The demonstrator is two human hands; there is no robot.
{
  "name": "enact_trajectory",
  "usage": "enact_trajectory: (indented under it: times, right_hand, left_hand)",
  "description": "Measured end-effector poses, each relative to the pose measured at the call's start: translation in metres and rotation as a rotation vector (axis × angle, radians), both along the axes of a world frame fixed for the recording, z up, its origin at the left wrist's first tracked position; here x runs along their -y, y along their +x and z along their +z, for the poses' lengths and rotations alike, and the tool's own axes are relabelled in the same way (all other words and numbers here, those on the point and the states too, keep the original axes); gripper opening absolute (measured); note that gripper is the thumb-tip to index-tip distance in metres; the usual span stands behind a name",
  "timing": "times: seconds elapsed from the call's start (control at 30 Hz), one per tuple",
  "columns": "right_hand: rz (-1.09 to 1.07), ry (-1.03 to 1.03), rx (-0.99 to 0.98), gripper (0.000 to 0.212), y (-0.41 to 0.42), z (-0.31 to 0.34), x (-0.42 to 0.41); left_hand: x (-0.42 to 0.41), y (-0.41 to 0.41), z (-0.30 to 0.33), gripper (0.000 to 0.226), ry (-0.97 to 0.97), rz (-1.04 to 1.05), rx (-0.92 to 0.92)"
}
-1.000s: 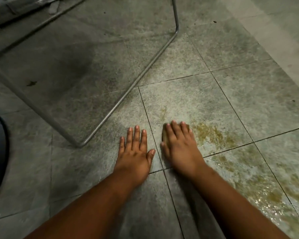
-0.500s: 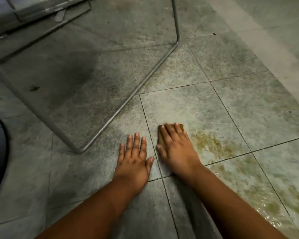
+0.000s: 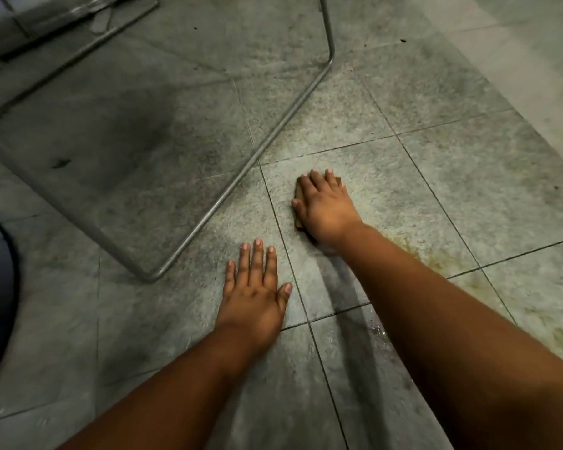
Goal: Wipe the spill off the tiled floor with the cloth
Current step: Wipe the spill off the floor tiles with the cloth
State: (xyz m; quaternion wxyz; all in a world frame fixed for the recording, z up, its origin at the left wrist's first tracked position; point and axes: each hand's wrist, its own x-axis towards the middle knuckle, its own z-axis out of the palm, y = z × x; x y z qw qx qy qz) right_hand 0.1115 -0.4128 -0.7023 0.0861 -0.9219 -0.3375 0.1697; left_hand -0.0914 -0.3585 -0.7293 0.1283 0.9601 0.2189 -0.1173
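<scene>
Flat, straight fingers of the right hand (image 3: 325,207) press a brown cloth (image 3: 299,194) onto the tiled floor (image 3: 468,177), with the yellowish spill (image 3: 436,259) just behind its wrist. Left hand (image 3: 254,287) lies spread on the tiles beside a metal chair frame (image 3: 241,183).

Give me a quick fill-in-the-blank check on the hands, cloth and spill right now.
1. The cloth lies under the ____ hand.
2. The left hand rests flat on the ____.
3. The yellowish spill lies to the ____ of the cloth.
4. The metal frame stands to the ____ of both hands.

Answers: right; floor; right; left
</scene>
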Motion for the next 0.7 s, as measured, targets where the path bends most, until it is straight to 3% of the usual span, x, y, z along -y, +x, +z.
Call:
enact_trajectory:
  times: [0.17,0.47,0.7]
  right_hand:
    - [-0.014,0.022,0.023,0.063,-0.016,0.000,0.007]
    - [-0.038,0.131,0.050,0.060,-0.171,-0.015,0.130]
    - [-0.076,0.159,0.032,0.061,-0.085,-0.011,0.067]
  left_hand:
    - [-0.001,0.001,0.000,0.076,-0.003,0.004,-0.006]
    - [0.002,0.001,0.003,0.078,0.017,-0.004,-0.043]
    - [0.000,0.000,0.002,0.075,0.022,-0.017,-0.048]
